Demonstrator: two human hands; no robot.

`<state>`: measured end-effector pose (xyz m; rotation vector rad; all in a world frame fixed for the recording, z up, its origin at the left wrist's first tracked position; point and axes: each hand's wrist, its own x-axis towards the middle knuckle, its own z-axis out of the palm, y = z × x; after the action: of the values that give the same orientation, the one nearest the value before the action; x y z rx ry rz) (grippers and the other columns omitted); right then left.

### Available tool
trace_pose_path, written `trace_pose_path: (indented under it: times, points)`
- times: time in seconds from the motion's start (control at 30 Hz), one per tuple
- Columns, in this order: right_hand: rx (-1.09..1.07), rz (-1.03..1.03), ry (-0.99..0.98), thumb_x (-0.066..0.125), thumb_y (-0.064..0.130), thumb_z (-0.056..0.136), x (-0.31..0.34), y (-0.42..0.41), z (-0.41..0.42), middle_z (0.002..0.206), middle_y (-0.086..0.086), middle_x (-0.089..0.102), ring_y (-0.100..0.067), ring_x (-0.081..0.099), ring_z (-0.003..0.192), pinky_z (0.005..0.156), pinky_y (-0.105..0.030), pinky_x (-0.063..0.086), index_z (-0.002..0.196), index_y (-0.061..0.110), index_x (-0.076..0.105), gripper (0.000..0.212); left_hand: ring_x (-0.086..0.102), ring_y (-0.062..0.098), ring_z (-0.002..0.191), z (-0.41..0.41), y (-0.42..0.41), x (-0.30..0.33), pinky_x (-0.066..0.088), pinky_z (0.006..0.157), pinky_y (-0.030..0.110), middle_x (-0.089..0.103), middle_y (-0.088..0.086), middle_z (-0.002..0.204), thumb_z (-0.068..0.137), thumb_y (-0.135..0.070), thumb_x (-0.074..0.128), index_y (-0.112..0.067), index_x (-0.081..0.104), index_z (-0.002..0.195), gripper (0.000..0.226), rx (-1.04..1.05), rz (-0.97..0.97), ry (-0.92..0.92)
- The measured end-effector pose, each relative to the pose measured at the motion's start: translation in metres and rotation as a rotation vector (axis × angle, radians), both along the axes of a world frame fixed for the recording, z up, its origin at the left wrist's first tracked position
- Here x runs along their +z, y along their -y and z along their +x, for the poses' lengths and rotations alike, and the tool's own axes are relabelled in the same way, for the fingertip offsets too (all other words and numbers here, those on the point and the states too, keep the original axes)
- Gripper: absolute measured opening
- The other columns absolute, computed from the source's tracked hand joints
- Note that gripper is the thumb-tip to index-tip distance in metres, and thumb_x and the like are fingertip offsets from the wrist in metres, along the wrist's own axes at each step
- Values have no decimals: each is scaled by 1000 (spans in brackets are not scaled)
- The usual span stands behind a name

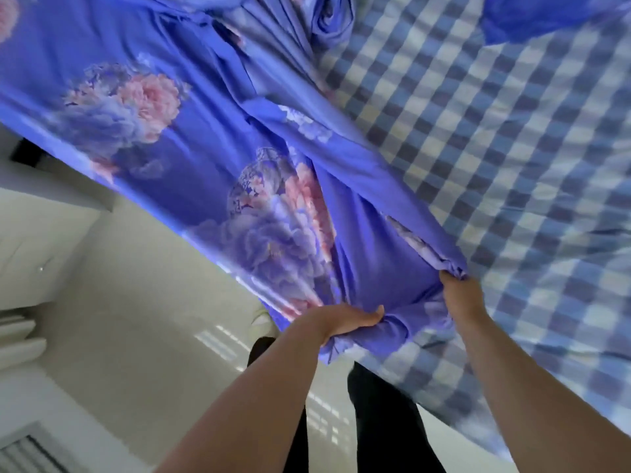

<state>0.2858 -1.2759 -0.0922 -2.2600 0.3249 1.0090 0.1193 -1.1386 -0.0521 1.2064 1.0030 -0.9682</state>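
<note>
We see left hand (pixel 345 320) gripping bunched edge of floral blue sheet (pixel 164 131), fingers curled round it. Right hand (pixel 459 295) clutching same edge nearby. Sheet draped over checked mattress cover (pixel 512 148), hanging off bed side above pale floor (pixel 153 336).

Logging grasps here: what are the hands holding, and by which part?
Both grip the blue floral sheet at its bunched near end: left hand lower, right hand on the fold above.

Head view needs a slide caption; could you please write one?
Left hand and right hand grip the bunched corner of a blue floral sheet beside checked bedding.
</note>
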Motion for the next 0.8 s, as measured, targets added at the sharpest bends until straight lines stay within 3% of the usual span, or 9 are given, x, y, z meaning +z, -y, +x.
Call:
trace_pose_path:
  times: [0.1,0.17,0.23,0.3,0.4,0.5,0.63,0.73,0.8]
  points:
    - [86,-57,-21,48,17,97,-10,41,-5,100,-29,60,-41,57,98,65,-32,30,98,-3,62,25,52,24,123,-6,27,-5,36,109,35,56,7,134,77,-73,52,-17,55,131,78,-70,55,-58]
    - [73,-46,25,48,16,97,-12,60,-8,86,-25,54,-39,52,84,70,-32,30,77,3,55,25,55,30,120,-11,41,-9,42,99,35,59,15,127,88,-64,48,-12,59,126,65,-114,130,-97]
    - [101,-50,62,52,23,96,-17,78,-15,79,-27,54,-38,51,77,68,-35,33,74,0,52,32,61,31,110,-20,51,-15,46,84,34,62,19,116,90,-59,48,-10,64,117,59,-125,154,-95]
    - [212,-51,38,58,29,93,-21,95,-24,69,-25,54,-34,51,69,66,-37,36,69,-3,54,40,64,27,102,-29,59,-26,48,84,32,65,12,109,88,-61,49,-9,66,111,59,-173,184,-126]
    - [372,-65,-46,63,36,89,-23,119,-32,56,-17,52,-29,51,59,58,-34,37,57,4,53,47,56,27,117,-45,78,-40,42,96,32,57,8,130,90,-63,42,-13,58,127,64,-269,265,-177]
    - [479,-67,-141,53,40,94,-17,133,-31,64,-13,54,-24,51,65,58,-31,36,63,8,54,45,50,29,125,-62,102,-54,38,102,34,53,14,136,98,-52,35,-7,51,133,59,-27,342,-216]
    - [517,36,-143,41,52,95,1,144,-33,62,0,58,-24,53,71,58,-29,37,69,14,58,49,60,32,106,-87,151,-63,45,91,38,64,17,117,100,-50,31,-2,62,113,59,377,383,-218]
    - [633,120,-243,38,76,81,14,163,-38,108,-1,65,-24,58,109,95,-32,43,115,15,66,75,57,20,75,-98,202,-56,43,71,31,63,3,93,91,-68,28,-14,58,97,63,637,171,-236]
    - [658,166,-398,57,79,65,24,185,-39,106,-8,69,-28,64,100,91,-37,47,107,14,70,78,58,18,84,-100,235,-47,45,74,31,62,1,103,80,-80,32,-13,53,108,76,771,-46,-235]
